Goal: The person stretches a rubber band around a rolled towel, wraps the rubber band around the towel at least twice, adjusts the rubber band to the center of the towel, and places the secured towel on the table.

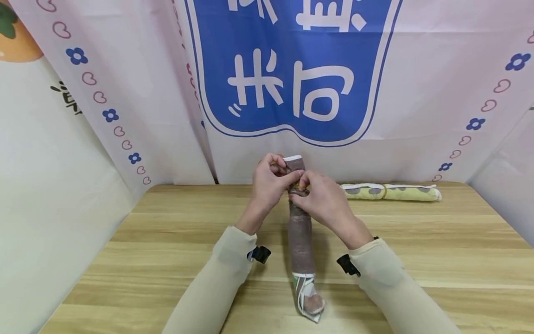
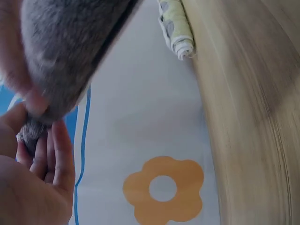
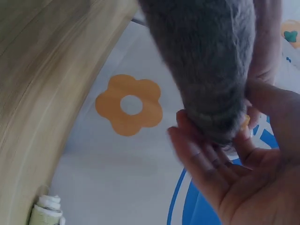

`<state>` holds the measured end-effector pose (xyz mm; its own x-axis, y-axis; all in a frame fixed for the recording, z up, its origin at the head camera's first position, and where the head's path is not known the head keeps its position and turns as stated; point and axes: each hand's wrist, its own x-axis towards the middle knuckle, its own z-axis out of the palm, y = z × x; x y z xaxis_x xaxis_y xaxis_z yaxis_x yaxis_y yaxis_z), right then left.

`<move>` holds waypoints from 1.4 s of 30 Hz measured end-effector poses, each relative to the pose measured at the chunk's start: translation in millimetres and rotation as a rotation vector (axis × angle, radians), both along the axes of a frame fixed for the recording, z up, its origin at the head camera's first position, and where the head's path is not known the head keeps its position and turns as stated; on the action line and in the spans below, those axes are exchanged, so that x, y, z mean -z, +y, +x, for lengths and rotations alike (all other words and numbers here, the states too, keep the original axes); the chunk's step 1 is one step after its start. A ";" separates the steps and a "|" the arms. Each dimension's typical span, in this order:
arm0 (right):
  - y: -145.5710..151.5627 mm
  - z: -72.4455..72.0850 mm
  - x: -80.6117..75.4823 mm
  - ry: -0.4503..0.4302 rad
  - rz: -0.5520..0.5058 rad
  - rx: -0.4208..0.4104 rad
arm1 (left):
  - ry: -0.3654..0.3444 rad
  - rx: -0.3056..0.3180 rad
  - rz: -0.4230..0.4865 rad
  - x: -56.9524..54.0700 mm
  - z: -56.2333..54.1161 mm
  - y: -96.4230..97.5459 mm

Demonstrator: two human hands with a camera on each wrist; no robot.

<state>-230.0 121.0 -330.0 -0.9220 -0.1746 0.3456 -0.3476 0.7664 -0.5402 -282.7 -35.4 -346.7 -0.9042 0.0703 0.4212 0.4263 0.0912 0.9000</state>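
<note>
Over the middle of a wooden table, before printed cloth, pinched a brown roll near its far end with curled fingers of left hand and right hand. Looked soft, light, unbreakable, prone to unwinding; probably best gripped right around.

In the head view, the left hand and right hand hide part of the brown roll; an orange bit among the fingers is too small to make out. The right hand covers the left end of the yellow roll. Both sleeves run off the bottom edge, the blue panel off the top. Both wrist views crop the two rolls; a fingertip at left is blurred in the left one.
</note>
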 end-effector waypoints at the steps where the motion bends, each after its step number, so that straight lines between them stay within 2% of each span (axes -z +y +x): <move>1: 1.2 -1.4 0.7 0.013 -0.019 -0.009 | -0.025 0.039 0.028 0.3 -1.3 -1.7; 5: 8.2 -7.2 4.9 0.010 -0.179 -0.073 | -0.154 0.211 0.155 3.8 -8.0 -10.0; 7: 10.6 -9.1 7.5 0.000 -0.273 -0.128 | -0.200 0.240 0.197 5.6 -10.5 -12.8; 9: 11.3 -10.4 9.8 -0.001 -0.335 -0.194 | -0.211 0.225 0.205 6.5 -12.0 -13.9; 11: 10.6 -11.0 11.3 0.023 -0.346 -0.250 | -0.209 0.190 0.204 5.9 -12.0 -13.9; 15: 7.5 -9.9 10.7 0.072 -0.312 -0.271 | -0.180 0.128 0.201 2.2 -10.1 -12.5; 19: 6.3 -7.3 6.4 0.050 -0.258 -0.219 | -0.119 0.080 0.178 -1.1 -6.6 -10.6; 25: 1.4 -0.5 0.9 0.013 0.013 -0.041 | -0.018 0.004 0.011 -4.0 1.1 -7.1; 28: -1.3 0.9 0.1 0.038 0.057 0.001 | -0.003 -0.003 -0.030 -5.7 3.4 -5.9; 32: 0.6 -1.1 0.9 0.070 -0.049 -0.014 | -0.050 0.062 0.044 -5.5 1.8 -7.6; 37: 6.2 -4.1 2.9 0.008 -0.273 -0.129 | -0.154 0.163 0.123 -1.9 -4.4 -12.8; 40: 7.9 -5.6 4.7 0.007 -0.316 -0.196 | -0.177 0.177 0.132 -0.9 -6.0 -14.0; 42: 8.2 -6.6 5.4 0.014 -0.323 -0.236 | -0.171 0.158 0.131 -1.1 -5.8 -13.8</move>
<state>-236.6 129.2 -335.4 -0.8645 -0.2614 0.4293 -0.5026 0.4561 -0.7344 -288.5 -49.1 -345.6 -0.9452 0.1715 0.2779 0.2666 -0.0864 0.9599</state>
